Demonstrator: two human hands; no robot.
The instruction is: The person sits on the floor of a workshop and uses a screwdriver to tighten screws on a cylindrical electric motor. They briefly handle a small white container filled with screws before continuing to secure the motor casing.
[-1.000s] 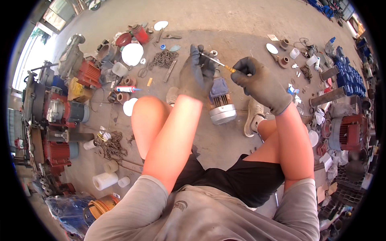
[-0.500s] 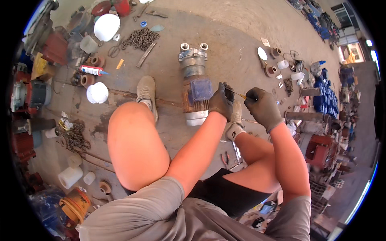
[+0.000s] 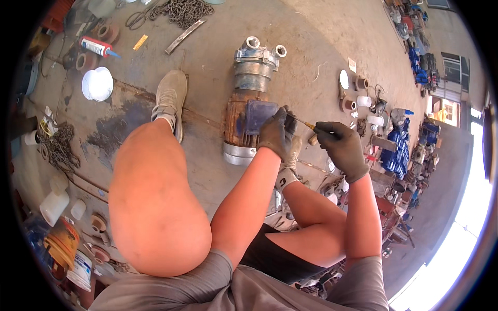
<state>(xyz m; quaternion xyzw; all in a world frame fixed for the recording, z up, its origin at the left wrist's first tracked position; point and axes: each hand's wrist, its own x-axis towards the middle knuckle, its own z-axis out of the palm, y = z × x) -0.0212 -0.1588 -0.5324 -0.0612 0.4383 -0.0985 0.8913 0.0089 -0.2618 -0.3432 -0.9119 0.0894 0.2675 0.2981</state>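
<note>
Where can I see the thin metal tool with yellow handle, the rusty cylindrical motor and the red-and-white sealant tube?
Thin metal tool (image 3: 310,126): head view, on its yellow part.
Rusty cylindrical motor (image 3: 236,110): head view, on its brown casing.
Red-and-white sealant tube (image 3: 95,47): head view, on its body.

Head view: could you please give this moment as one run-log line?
right hand: holding yellow-handled tool | left hand: at its far end | motor-pump unit: on floor
</note>
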